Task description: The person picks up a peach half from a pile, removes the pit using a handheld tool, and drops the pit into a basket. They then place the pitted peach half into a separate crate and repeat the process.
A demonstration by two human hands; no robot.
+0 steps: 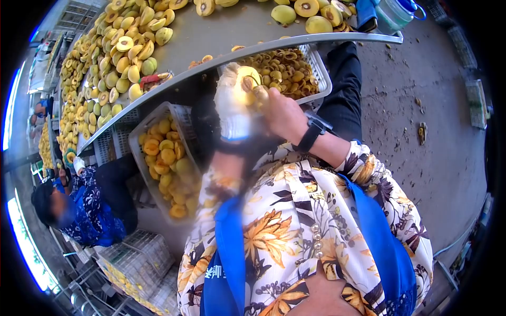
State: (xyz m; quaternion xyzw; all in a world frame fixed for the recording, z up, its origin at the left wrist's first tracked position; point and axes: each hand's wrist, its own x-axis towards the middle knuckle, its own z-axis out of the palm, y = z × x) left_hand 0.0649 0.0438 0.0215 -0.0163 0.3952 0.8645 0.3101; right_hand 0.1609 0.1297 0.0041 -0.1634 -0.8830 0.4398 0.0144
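My left hand, in a white knit glove, is closed around a halved yellow peach, cut face up with its brown centre showing. My bare right hand, with a black watch on the wrist, presses its curled fingers against the peach's near side. Whatever those fingers grip is blurred and mostly hidden. Just beyond my hands, under the table edge, a white crate holds many brownish pits and scraps. To the left of my left arm stands another crate, filled with smooth yellow peach halves.
A metal table curves across the top, heaped with cut peaches. On it lies a red-handled item, and a clear jug stands at its right end. A co-worker sits at left near stacked crates. Debris dots the floor.
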